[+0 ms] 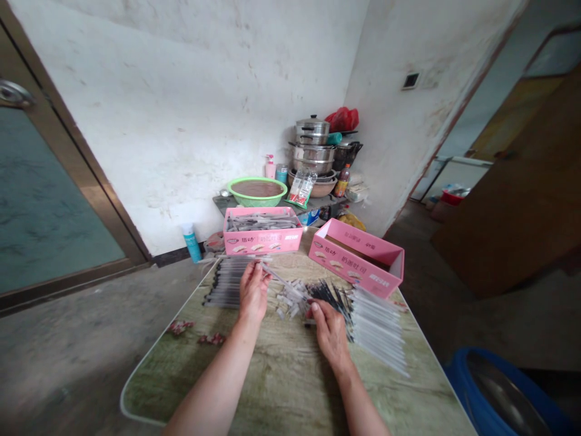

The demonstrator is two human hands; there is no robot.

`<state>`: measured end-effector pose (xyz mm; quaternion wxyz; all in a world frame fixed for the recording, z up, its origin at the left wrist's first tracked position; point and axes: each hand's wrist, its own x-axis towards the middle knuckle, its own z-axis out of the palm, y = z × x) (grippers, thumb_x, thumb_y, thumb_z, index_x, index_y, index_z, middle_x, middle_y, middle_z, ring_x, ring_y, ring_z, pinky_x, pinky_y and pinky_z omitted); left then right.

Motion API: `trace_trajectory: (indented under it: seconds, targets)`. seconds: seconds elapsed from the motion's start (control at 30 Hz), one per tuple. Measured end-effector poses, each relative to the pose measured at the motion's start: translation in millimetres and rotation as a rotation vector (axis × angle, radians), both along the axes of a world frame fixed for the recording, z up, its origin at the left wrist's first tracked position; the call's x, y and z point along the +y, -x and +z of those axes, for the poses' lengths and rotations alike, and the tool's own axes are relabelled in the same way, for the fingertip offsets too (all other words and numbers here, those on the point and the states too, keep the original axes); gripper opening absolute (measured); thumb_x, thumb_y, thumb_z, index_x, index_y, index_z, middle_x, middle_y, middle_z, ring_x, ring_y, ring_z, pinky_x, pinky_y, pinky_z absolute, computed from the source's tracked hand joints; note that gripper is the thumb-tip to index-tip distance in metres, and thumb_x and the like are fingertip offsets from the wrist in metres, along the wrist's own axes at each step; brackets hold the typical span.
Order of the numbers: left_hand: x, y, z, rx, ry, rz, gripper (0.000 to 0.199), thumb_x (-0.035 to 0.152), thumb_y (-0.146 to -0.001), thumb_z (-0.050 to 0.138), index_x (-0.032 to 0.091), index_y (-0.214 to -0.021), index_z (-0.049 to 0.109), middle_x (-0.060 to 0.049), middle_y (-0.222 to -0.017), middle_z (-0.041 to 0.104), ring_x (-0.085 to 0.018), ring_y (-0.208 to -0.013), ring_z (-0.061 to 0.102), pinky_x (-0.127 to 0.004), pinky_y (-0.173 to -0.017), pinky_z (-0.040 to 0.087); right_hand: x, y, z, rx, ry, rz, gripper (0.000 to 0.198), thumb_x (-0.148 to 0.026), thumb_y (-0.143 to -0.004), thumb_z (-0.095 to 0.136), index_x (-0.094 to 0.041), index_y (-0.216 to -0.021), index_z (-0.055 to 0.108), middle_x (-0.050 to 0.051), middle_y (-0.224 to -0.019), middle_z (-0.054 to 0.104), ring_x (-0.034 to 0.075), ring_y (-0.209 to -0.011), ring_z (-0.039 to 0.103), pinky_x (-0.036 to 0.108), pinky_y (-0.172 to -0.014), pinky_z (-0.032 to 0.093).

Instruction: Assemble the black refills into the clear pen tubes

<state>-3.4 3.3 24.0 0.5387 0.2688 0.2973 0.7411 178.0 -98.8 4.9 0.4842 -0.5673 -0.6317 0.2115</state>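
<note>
A slim translucent pen (284, 281) slants between my two hands over the table. My left hand (254, 292) pinches its far end with the fingertips. The near end meets the closed thumb and fingers of my right hand (327, 327); whether a small cap is also in them I cannot make out. Loose clear pen caps (290, 298) lie in a heap below the pen. Beside my left hand is a row of translucent pens with dark ends (224, 281). To the right of my right hand, black-ended pieces (333, 297) adjoin a fan of clear pen barrels (379, 330).
A pink box (263, 244) full of pens stands at the table's back edge. Another pink box (358, 266) sits tilted at the right. Behind are a green basin (257, 200) and stacked pots (313, 154). A blue tub (463, 369) stands right of the patterned table (272, 387).
</note>
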Motion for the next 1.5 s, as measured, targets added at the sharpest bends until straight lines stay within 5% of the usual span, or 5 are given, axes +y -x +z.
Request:
trace_trajectory:
  seconds: [0.1,0.53,0.93,1.27,1.5]
  targets:
    - [-3,-6,-2.6,-0.011,0.009,-0.065,0.037,0.043,-0.069,0.080,0.020,-0.093,0.063,-0.002,-0.085,0.068,-0.014,-0.079,0.064,-0.024,-0.068,0.049,2,0,-3,0.188,0.119,0.088,0.054,-0.054,-0.098,0.038,-0.019,-0.068,0.065,0.002,-0.060,0.065,0.016,-0.058,0.058,0.026,-0.060,0.043]
    - [-17,-20,-1.9,0.113,0.037,-0.422,0.036,0.039,-0.067,0.082,0.012,-0.088,0.070,-0.001,-0.072,0.063,-0.010,-0.061,0.059,-0.021,-0.057,0.049,5,-2,-3,0.693,0.242,0.167,0.042,-0.057,-0.084,0.064,-0.016,-0.072,0.064,0.000,-0.048,0.060,0.010,-0.041,0.044,0.022,-0.043,0.033]
    - [-9,-13,-7.7,0.128,0.110,-0.247,0.040,0.042,-0.059,0.086,0.012,-0.071,0.063,0.002,-0.059,0.060,-0.010,-0.053,0.058,-0.022,-0.052,0.050,4,-3,0,0.683,0.214,0.120,0.030,-0.044,-0.075,0.075,-0.017,-0.076,0.065,0.002,-0.059,0.066,0.013,-0.051,0.053,0.024,-0.054,0.042]
    - [-3,-9,-14.8,0.121,0.137,-0.191,0.042,0.043,-0.057,0.087,0.012,-0.072,0.063,0.001,-0.059,0.062,-0.011,-0.053,0.060,-0.023,-0.054,0.051,4,-33,-8,-0.441,0.257,-0.493,0.032,-0.039,-0.087,0.051,-0.019,-0.097,0.074,0.011,-0.073,0.073,0.027,-0.066,0.067,0.031,-0.058,0.039]
    - [-4,-11,-15.1,0.140,0.142,-0.199,0.043,0.045,-0.056,0.087,0.012,-0.071,0.064,0.001,-0.059,0.061,-0.012,-0.054,0.060,-0.024,-0.055,0.052,4,-35,-8,-0.599,0.333,-0.560,0.031,-0.039,-0.092,0.050,-0.023,-0.101,0.074,0.011,-0.074,0.074,0.026,-0.066,0.069,0.029,-0.055,0.038]
